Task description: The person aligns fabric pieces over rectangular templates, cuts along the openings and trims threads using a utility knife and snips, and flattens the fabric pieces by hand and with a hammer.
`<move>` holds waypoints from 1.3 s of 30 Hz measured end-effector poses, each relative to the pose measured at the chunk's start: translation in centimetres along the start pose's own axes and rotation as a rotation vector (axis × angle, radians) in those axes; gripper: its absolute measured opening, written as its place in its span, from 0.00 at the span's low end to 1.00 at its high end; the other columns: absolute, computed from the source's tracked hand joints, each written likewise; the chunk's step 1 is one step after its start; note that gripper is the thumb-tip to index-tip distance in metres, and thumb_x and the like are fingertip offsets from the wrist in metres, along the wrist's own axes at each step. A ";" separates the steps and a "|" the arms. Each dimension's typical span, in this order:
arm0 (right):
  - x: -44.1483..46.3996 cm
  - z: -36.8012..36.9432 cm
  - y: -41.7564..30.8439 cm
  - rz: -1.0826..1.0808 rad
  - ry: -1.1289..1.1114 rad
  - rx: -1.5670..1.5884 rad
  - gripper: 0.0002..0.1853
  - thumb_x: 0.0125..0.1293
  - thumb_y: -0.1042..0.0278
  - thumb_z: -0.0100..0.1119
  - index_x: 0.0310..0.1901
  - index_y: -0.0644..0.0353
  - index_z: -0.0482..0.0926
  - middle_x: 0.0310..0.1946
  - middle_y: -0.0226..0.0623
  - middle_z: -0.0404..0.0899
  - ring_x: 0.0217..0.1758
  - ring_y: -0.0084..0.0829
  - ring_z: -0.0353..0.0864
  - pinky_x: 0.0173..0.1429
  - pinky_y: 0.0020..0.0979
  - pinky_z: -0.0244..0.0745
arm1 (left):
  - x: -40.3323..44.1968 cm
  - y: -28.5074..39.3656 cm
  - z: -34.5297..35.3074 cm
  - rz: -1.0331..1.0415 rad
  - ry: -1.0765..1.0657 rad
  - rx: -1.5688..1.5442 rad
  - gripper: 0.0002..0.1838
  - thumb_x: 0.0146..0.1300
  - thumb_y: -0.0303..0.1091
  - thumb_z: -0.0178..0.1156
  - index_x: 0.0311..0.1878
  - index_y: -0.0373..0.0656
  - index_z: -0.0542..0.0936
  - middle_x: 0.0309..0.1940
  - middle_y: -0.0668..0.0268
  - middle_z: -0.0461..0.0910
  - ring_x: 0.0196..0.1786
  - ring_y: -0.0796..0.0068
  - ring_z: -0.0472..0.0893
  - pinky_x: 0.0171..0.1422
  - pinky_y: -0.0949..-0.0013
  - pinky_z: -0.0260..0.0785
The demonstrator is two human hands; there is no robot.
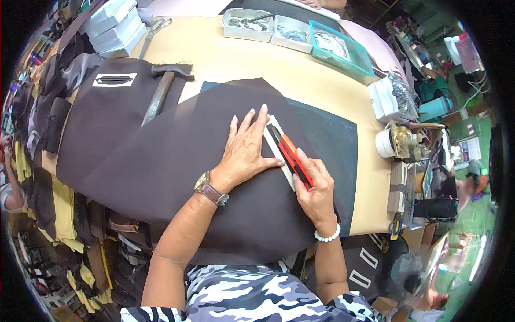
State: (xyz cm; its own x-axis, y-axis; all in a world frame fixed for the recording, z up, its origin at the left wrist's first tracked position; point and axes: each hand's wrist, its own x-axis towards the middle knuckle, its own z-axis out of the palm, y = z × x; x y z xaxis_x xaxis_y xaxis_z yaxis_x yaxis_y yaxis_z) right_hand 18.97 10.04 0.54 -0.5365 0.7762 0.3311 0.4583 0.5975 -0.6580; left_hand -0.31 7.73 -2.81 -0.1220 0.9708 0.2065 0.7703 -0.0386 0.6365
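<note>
Head view: right grip (317, 192) wraps red cutter (290, 152).

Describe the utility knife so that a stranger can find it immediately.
On the pale yellow table lies dark fabric. Toward its right side, the right hand holds the utility knife. Its orange-red body stands out against the white strip alongside it.

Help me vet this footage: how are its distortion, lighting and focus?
Head view: strong fisheye bowing, black corners; head view: table brightly lit, left hand, right hand and red cutter fairly sharp; head view: far-right background softer.
</note>
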 end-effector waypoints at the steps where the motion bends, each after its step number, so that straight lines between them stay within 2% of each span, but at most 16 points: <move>1: 0.1 0.0 0.0 0.000 0.001 0.002 0.29 0.52 0.84 0.58 0.59 0.56 0.75 0.37 0.46 0.77 0.36 0.41 0.81 0.40 0.35 0.76 | 0.0 0.0 0.0 0.001 0.002 -0.003 0.63 0.41 0.57 0.72 0.72 0.35 0.46 0.66 0.57 0.65 0.74 0.53 0.51 0.76 0.44 0.35; 16: 0.3 0.1 0.3 -0.039 -0.012 -0.025 0.30 0.51 0.85 0.57 0.59 0.57 0.74 0.38 0.47 0.76 0.36 0.42 0.81 0.41 0.36 0.76 | -0.1 -0.2 0.3 0.027 0.030 -0.004 0.63 0.42 0.57 0.71 0.73 0.36 0.45 0.66 0.57 0.65 0.75 0.53 0.51 0.76 0.44 0.35; 19: 0.6 -0.4 -0.4 0.010 -0.063 -0.052 0.29 0.52 0.82 0.57 0.60 0.56 0.73 0.37 0.47 0.76 0.35 0.45 0.80 0.40 0.39 0.76 | -0.1 -0.2 0.3 0.016 0.022 0.000 0.63 0.42 0.57 0.72 0.73 0.36 0.46 0.66 0.58 0.65 0.75 0.53 0.51 0.76 0.44 0.35; 23: 3.6 -3.0 -3.4 0.018 -0.305 -0.405 0.26 0.55 0.75 0.56 0.59 0.52 0.72 0.35 0.47 0.75 0.36 0.50 0.79 0.40 0.47 0.76 | 0.0 0.0 0.1 0.003 -0.005 0.016 0.63 0.42 0.57 0.72 0.73 0.37 0.45 0.67 0.58 0.64 0.75 0.54 0.51 0.76 0.46 0.35; 24: 4.7 -3.3 -4.0 0.040 -0.376 -0.479 0.26 0.55 0.74 0.57 0.59 0.52 0.73 0.36 0.48 0.77 0.36 0.50 0.80 0.41 0.46 0.77 | 0.0 0.0 0.1 -0.002 -0.004 -0.001 0.62 0.42 0.57 0.72 0.73 0.38 0.47 0.68 0.57 0.62 0.75 0.55 0.51 0.76 0.46 0.35; 26: 6.4 -3.8 -4.5 -0.066 -0.397 -0.538 0.23 0.56 0.73 0.58 0.56 0.53 0.75 0.35 0.48 0.79 0.37 0.49 0.81 0.42 0.45 0.77 | 0.0 -0.1 0.2 -0.014 0.001 -0.032 0.60 0.42 0.57 0.72 0.72 0.38 0.51 0.69 0.56 0.59 0.75 0.55 0.51 0.77 0.46 0.35; 29: 8.6 -4.0 -5.9 -0.128 -0.429 -0.615 0.14 0.55 0.71 0.60 0.46 0.55 0.82 0.31 0.48 0.81 0.36 0.47 0.83 0.43 0.43 0.78 | 0.0 0.1 0.1 -0.027 -0.022 -0.005 0.56 0.41 0.57 0.72 0.70 0.39 0.58 0.71 0.53 0.55 0.75 0.56 0.50 0.77 0.47 0.34; 32: 9.6 -4.0 -6.1 -0.191 -0.499 -0.651 0.13 0.55 0.72 0.59 0.43 0.57 0.82 0.32 0.48 0.82 0.36 0.46 0.83 0.44 0.42 0.78 | 0.1 0.0 0.2 -0.034 -0.033 -0.017 0.53 0.41 0.57 0.72 0.67 0.39 0.63 0.72 0.50 0.50 0.75 0.55 0.49 0.77 0.46 0.34; 39: 9.3 -4.3 -6.5 -0.197 -0.516 -0.655 0.14 0.55 0.74 0.56 0.44 0.57 0.83 0.33 0.48 0.83 0.38 0.44 0.84 0.45 0.41 0.78 | 0.1 -0.3 0.4 -0.012 -0.024 0.010 0.53 0.41 0.59 0.72 0.67 0.40 0.63 0.72 0.49 0.50 0.75 0.54 0.49 0.77 0.46 0.35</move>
State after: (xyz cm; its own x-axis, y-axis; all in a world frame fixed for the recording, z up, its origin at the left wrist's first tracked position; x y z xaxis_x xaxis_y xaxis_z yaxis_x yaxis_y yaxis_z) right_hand 14.07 14.25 10.83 -0.8319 0.5522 -0.0553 0.5545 0.8310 -0.0445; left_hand -0.28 7.99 -3.26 -0.1166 0.9766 0.1809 0.7750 -0.0244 0.6315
